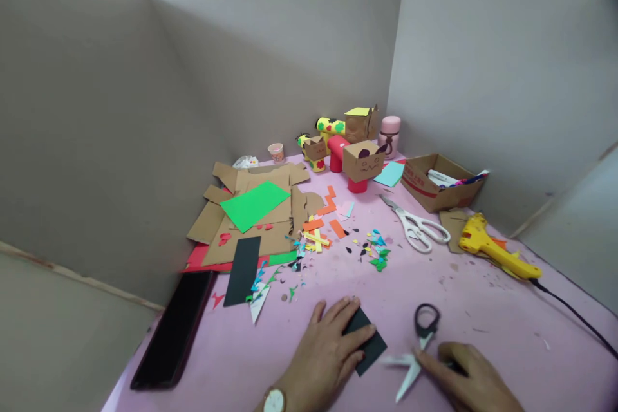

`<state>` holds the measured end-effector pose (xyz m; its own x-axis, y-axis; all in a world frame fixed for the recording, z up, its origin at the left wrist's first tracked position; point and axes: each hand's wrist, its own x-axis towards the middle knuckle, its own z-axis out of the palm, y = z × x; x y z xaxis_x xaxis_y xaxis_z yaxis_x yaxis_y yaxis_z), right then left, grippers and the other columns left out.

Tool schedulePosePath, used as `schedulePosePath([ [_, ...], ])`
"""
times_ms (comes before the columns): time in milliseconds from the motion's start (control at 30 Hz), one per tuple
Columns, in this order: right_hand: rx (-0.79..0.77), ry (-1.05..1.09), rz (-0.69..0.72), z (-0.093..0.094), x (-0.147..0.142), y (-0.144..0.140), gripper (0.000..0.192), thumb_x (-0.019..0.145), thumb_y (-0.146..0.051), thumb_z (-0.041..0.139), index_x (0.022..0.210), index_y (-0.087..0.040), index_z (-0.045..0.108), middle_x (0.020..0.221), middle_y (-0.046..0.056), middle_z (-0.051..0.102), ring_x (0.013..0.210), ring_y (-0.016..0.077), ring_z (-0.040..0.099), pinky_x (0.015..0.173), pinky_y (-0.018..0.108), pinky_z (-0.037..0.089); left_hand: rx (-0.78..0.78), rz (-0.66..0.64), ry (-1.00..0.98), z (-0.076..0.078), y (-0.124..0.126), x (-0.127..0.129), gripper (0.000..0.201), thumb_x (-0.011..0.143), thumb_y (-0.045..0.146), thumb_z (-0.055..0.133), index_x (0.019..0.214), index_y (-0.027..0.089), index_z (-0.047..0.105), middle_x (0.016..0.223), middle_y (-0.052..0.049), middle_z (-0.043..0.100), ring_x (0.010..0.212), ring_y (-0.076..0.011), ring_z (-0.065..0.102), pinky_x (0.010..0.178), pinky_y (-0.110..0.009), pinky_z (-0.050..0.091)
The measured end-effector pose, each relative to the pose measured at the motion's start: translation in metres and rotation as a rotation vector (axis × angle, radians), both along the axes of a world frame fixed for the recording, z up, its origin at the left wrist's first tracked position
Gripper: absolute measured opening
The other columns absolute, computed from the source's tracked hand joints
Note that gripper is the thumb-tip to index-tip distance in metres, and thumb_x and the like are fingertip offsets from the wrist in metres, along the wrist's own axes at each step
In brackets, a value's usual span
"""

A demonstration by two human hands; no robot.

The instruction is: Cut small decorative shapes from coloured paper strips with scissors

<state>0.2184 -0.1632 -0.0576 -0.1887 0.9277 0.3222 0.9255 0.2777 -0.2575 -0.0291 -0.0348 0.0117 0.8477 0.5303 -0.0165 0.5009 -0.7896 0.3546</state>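
My left hand [324,353] lies flat on a small piece of black paper [371,349] at the near edge of the pink table [483,296], pressing it down. My right hand [470,378] rests on the table at the near right, its fingers touching small black-handled scissors [421,341] that lie open beside the black paper. The fingers are not through the handles.
Paper scraps [338,241] litter the middle. Cardboard sheets with green paper [253,205] lie at left, with a black strip [242,269] and a phone [176,328] nearer. Cardboard animal figures [363,159] stand at the back. White scissors [419,226], a yellow glue gun [492,251] and a cardboard box [441,183] are right.
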Motion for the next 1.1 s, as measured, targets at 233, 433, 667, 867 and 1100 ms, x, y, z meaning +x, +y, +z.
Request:
schedulePosePath([
  [233, 0.196, -0.090, -0.255, -0.006, 0.040, -0.002, 0.036, 0.085, -0.022, 0.049, 0.119, -0.017, 0.058, 0.100, 0.020, 0.060, 0.083, 0.0351, 0.064, 0.062, 0.051, 0.055, 0.060, 0.150, -0.223, -0.022, 0.000, -0.010, 0.045, 0.090, 0.010, 0.036, 0.132, 0.023, 0.040, 0.138, -0.010, 0.047, 0.127, -0.0192, 0.041, 0.102, -0.041, 0.039],
  [433, 0.162, 0.048, -0.077, 0.019, 0.003, 0.019, 0.030, 0.085, -0.021, 0.054, 0.115, -0.021, 0.059, 0.108, 0.016, 0.059, 0.096, 0.0311, 0.060, 0.075, 0.045, 0.053, 0.102, 0.302, -0.219, -0.028, -0.009, -0.005, 0.043, 0.082, 0.027, 0.056, 0.123, 0.016, 0.051, 0.127, -0.018, 0.053, 0.117, -0.0296, 0.049, 0.095, -0.046, 0.045],
  [667, -0.146, 0.175, 0.122, 0.043, -0.063, 0.066, 0.040, 0.076, -0.006, 0.055, 0.114, -0.017, 0.061, 0.106, 0.013, 0.065, 0.093, 0.0274, 0.061, 0.078, 0.040, 0.053, 0.005, 0.403, -0.188, -0.036, -0.014, -0.008, 0.062, 0.072, 0.040, 0.068, 0.125, 0.014, 0.049, 0.123, -0.017, 0.052, 0.113, -0.0315, 0.048, 0.094, -0.045, 0.043],
  [867, -0.197, 0.186, 0.084, 0.033, -0.070, 0.073, 0.043, 0.079, -0.004, 0.050, 0.121, -0.014, 0.055, 0.099, 0.013, 0.064, 0.083, 0.0258, 0.063, 0.072, 0.039, 0.053, -0.089, 0.496, -0.110, -0.015, -0.011, -0.003, 0.052, 0.071, 0.023, 0.067, 0.120, 0.013, 0.053, 0.120, -0.016, 0.054, 0.111, -0.0312, 0.047, 0.093, -0.045, 0.040],
  [1100, -0.241, 0.216, 0.025, 0.033, -0.074, 0.079, 0.031, 0.083, -0.006, 0.048, 0.109, -0.019, 0.060, 0.094, 0.011, 0.063, 0.084, 0.0278, 0.062, 0.072, 0.041, 0.050, -0.227, 0.567, -0.134, 0.008, -0.011, 0.012, 0.032, 0.063, 0.009, 0.060, 0.094, 0.016, 0.056, 0.099, -0.008, 0.058, 0.095, -0.0267, 0.049, 0.082, -0.039, 0.038],
])
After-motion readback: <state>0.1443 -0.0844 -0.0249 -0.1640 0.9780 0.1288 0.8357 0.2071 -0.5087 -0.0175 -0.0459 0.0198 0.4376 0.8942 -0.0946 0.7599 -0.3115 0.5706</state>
